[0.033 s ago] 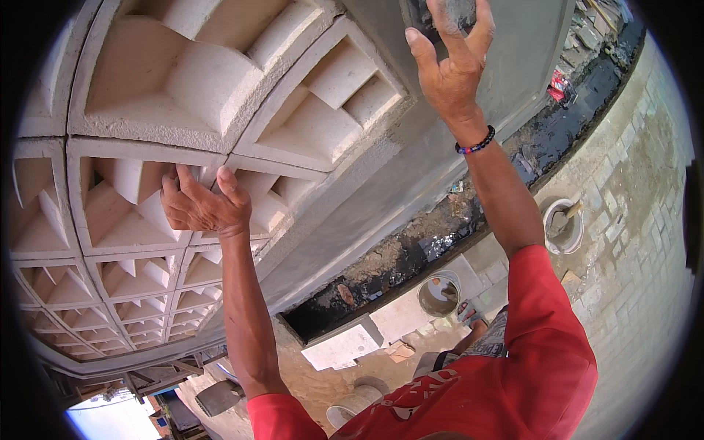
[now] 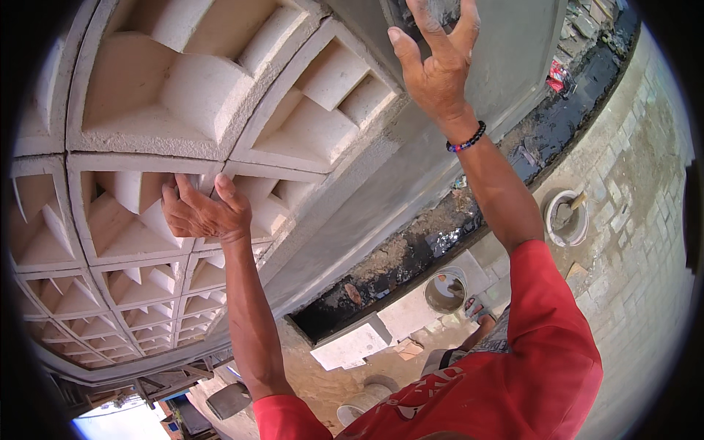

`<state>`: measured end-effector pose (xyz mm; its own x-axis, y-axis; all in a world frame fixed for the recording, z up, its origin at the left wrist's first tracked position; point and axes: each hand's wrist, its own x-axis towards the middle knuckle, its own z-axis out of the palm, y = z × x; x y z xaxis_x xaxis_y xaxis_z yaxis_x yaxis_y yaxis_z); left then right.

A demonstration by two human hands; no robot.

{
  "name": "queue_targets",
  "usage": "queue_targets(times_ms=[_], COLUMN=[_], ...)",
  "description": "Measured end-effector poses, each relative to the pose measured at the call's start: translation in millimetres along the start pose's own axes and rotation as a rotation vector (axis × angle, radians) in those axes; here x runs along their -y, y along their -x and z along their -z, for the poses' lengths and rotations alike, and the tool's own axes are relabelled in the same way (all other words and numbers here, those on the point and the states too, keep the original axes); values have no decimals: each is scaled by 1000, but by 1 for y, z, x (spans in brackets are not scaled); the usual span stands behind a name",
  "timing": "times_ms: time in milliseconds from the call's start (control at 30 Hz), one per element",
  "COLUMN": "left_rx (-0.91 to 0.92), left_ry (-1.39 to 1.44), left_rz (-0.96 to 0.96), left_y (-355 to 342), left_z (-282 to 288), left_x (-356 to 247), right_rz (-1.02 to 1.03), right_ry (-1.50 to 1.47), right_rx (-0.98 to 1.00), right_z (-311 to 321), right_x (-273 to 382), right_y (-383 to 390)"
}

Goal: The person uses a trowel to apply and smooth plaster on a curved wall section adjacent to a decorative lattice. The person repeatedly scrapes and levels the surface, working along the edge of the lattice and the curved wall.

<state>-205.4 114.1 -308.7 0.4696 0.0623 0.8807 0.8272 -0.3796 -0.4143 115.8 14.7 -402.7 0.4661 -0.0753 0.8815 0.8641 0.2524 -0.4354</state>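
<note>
On my left, a wall of pale, patterned breeze blocks (image 2: 196,95) with deep hollows and stepped inner faces rises at the picture's left. My left hand (image 2: 209,210) is hooked over the frame of one block, its fingertips curled into the hollow and its thumb raised. Higher up, my right hand (image 2: 440,70) reaches to the smooth grey rendered wall (image 2: 506,51). Its fingers are spread over a rough grey lump (image 2: 444,10) within a dark rectangular patch. The top edge cuts off part of these fingertips, and whether the lump is held I cannot tell.
Below the wall runs a ditch (image 2: 447,238) with dark water and rubble. A bucket of grey mix (image 2: 445,290) stands beside pale slabs (image 2: 352,345); another bucket (image 2: 566,218), with a handle sticking out, stands on the paving (image 2: 623,242). A red wrapper (image 2: 557,75) lies by the ditch.
My view has tilted slightly, so the blocks and buckets sit a little differently in the picture. My right hand appears slightly farther left and lower; my left hand keeps its hold on the block.
</note>
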Motion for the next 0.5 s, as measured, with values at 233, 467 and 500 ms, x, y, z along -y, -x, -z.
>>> queue_targets(times_ms=[233,467,500], left_rx=[3,0,-3], left_ry=[-21,-28,-23], left_rz=[-21,-8,-3], left_y=[-4,-3,-3], left_z=[-4,0,0], left_x=[-2,-1,-1], right_rz=[-96,173,175], right_ry=[118,-27,-48], right_rx=[169,-39,-53], right_z=[38,-7,-7], right_x=[-18,25,24], right_y=[66,-88,-87])
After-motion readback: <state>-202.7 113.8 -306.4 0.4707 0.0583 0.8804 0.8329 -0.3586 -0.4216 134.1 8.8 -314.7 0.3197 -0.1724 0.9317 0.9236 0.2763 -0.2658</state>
